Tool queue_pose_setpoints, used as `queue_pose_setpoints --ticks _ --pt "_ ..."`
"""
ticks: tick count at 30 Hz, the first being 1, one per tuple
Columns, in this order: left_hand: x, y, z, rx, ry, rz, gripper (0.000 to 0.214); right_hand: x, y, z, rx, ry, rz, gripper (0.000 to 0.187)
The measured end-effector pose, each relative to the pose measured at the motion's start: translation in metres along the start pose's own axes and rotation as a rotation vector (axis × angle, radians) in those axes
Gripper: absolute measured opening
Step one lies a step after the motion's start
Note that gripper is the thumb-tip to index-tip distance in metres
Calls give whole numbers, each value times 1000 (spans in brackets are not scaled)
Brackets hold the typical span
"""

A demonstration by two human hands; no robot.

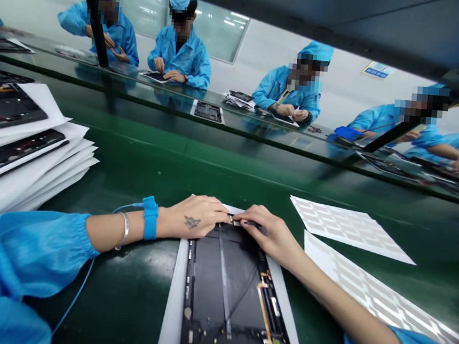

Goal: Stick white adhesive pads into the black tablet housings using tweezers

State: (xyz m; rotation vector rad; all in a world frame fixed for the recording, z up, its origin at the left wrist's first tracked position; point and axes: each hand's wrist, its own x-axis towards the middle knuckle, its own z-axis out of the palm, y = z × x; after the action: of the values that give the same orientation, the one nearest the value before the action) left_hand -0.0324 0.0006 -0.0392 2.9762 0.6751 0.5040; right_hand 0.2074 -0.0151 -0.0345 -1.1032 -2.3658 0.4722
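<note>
An opened tablet point(240, 280) lies in front of me, its dark inner side up, with a long grey strip, an orange ribbon cable and small parts showing. Beneath it is a white paper sheet point(170, 306). My left hand point(195, 217) rests over the tablet's far left edge, fingers together, the tips at a small light part near the middle of that edge. From the other side, my right hand point(270, 230) pinches at the same spot. Something dark shows under its fingers; what either hand grips is too small to name.
On the left stands a stack of opened tablets between paper sheets point(63, 163). Two sheets of light stickers point(349, 225) lie at right. A blue wrist strap point(150, 218) trails a cord from my left wrist. Several co-workers point(184, 50) sit across the green bench point(142, 159).
</note>
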Motion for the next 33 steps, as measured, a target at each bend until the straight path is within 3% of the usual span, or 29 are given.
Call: queue_pose_setpoints --ticks 4,7,16,20,23,27,30,33 --pt "0 -1 0 -39 15 -6 33 -7 3 -9 -48 -40 -57 28" --pt "2 -3 -1 -93 26 -19 30 -10 4 -16 -71 -12 0 24" --pt "14 -5 -9 -29 -33 -100 29 -9 2 -12 -67 -14 -23 24" --pt "14 -1 -13 -6 -21 -226 32 -12 13 -30 -42 161 77 23" --pt "15 5 -15 53 -77 -321 30 -16 22 -42 3 335 178 29" --pt "22 3 -20 -70 -108 -279 27 -19 31 -50 36 511 305 36" --pt "31 -19 -33 -89 -42 -336 25 -21 33 -56 89 649 380 36" --pt "41 -61 -55 -84 115 -520 25 -23 31 -64 120 750 390 34"
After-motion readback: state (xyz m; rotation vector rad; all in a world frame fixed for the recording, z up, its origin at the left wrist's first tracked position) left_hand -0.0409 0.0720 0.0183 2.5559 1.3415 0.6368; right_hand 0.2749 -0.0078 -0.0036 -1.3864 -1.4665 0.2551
